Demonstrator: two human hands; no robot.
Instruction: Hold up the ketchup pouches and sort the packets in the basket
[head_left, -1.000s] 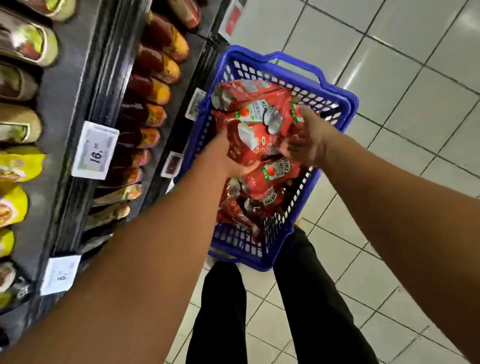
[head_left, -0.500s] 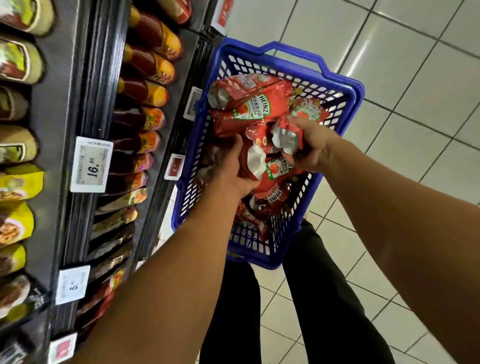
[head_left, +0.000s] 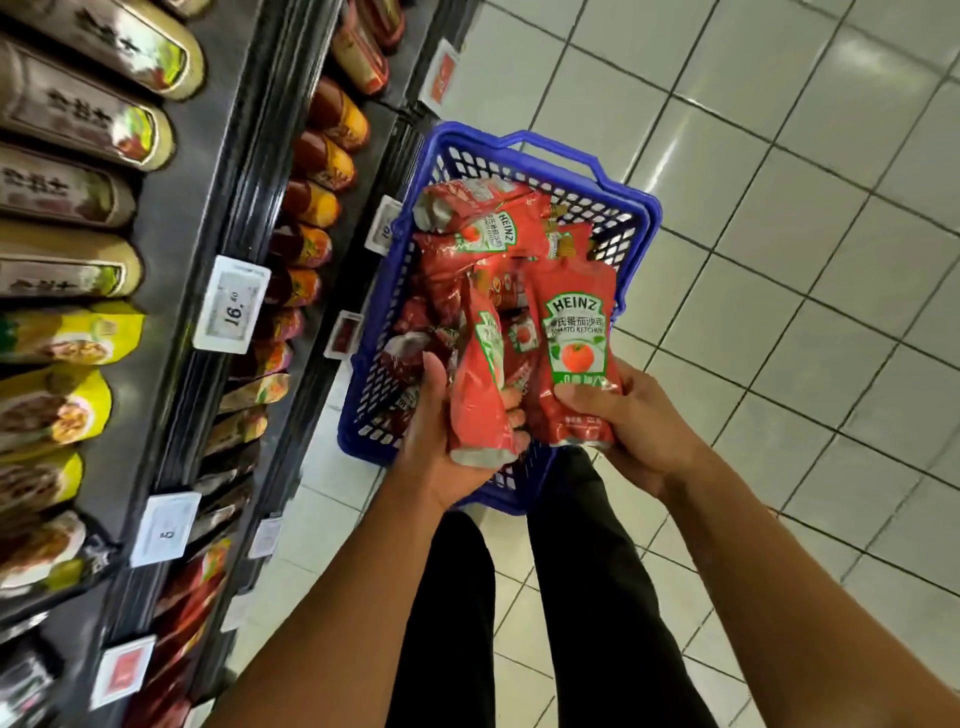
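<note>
A blue plastic basket (head_left: 636, 228) stands on the tiled floor in front of me, filled with several red Heinz ketchup pouches (head_left: 485, 231). My left hand (head_left: 436, 447) grips one red pouch (head_left: 480, 387) by its lower end, turned edge-on. My right hand (head_left: 631, 423) grips a second pouch (head_left: 576, 338) upright, its label facing me, thumb across its lower front. Both pouches are lifted over the near end of the basket.
Dark store shelves (head_left: 171, 270) run along the left, packed with sauce pouches and bottles, with white price tags (head_left: 231, 304) on the rails. My legs in black trousers (head_left: 597, 597) stand just behind the basket. White floor tiles (head_left: 779, 234) spread to the right.
Both hands were reaching among the pouches in the basket; now each has pulled one pouch up and toward me. The right pouch has turned label-up.
</note>
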